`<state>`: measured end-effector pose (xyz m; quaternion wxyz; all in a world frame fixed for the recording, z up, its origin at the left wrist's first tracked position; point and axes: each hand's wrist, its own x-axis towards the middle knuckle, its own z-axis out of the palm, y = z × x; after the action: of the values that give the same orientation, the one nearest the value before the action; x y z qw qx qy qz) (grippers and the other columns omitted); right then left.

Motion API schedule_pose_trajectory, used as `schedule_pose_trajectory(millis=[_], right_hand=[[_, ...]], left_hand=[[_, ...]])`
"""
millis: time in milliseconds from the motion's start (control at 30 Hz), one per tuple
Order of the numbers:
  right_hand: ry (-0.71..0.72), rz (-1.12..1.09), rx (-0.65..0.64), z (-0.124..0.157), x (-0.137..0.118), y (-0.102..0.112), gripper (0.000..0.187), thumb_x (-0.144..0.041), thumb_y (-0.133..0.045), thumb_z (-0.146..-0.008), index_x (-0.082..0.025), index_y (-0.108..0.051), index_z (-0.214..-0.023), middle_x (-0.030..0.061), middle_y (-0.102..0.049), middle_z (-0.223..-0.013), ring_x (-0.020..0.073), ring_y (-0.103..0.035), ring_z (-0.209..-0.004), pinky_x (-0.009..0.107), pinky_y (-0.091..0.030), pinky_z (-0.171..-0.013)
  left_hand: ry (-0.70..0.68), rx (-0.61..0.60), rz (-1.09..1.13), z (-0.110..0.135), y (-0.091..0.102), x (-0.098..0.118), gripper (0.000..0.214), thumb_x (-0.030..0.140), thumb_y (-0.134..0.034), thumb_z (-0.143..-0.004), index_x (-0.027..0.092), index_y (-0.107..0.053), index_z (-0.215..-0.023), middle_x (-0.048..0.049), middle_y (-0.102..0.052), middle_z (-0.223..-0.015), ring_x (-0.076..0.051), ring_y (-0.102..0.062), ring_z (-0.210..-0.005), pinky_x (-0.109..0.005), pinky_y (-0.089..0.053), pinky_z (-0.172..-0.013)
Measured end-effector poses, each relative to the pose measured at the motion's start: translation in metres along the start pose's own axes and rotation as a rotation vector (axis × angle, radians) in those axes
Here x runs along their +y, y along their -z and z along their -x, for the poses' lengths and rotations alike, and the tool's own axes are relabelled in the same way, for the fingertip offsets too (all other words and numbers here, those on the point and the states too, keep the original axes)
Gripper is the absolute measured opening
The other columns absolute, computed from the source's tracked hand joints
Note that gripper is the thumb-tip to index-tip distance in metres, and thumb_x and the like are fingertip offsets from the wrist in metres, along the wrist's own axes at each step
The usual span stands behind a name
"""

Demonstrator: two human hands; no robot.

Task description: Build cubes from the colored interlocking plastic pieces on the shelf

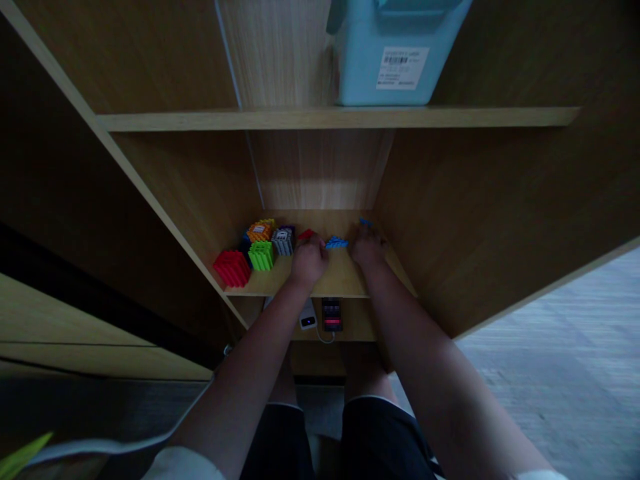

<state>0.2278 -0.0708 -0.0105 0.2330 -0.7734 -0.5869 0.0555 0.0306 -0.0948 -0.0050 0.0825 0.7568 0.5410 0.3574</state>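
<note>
My left hand (310, 259) is on the middle shelf, its fingers curled in a closed grip. A red ridged plastic piece (306, 234) shows just beyond its knuckles, partly covered by the hand. Right beside its thumb lies a flat blue ridged plastic piece (337, 242). My right hand (367, 247) is near the shelf's right wall with its fingers bent down. Another blue ridged piece (365, 221) peeks out past those fingertips, mostly hidden. To the left stand stacks of ridged plastic pieces: grey (284, 241), green (261, 256), orange (260, 231) and red (233, 268).
A light blue plastic bin (390, 60) with a label sits on the upper shelf (280, 120). On the lower shelf are a white device (308, 319) and a dark device with a lit display (332, 316), with a cable. Wooden side walls flank the shelf.
</note>
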Motion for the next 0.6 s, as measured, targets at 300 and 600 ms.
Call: schedule_pose_trajectory(millis=[300,600], right_hand=[[-0.067,0.008,0.151,0.0010,0.0003,-0.0056,0.062,-0.023,-0.053,-0.099,-0.003,-0.052,-0.157,0.0346,-0.053,-0.158,0.0463,-0.048,-0.148,0.065,-0.044,-0.120],[-0.157,0.043,0.200,0.0038,-0.0005,0.0031,0.052,-0.019,-0.049,-0.101,-0.001,-0.065,-0.147,0.0386,-0.059,-0.151,0.0511,-0.053,-0.143,0.070,-0.051,-0.110]], left_hand=[[-0.001,0.000,-0.012,0.0013,0.0030,0.0035,0.019,0.008,-0.060,-0.095,0.019,-0.071,-0.106,-0.0122,-0.078,-0.104,-0.028,-0.073,-0.103,-0.041,-0.059,-0.097],[0.000,0.007,-0.003,0.0008,0.0004,0.0010,0.020,0.008,-0.061,-0.094,0.021,-0.071,-0.106,-0.0115,-0.078,-0.104,-0.029,-0.073,-0.105,-0.041,-0.058,-0.099]])
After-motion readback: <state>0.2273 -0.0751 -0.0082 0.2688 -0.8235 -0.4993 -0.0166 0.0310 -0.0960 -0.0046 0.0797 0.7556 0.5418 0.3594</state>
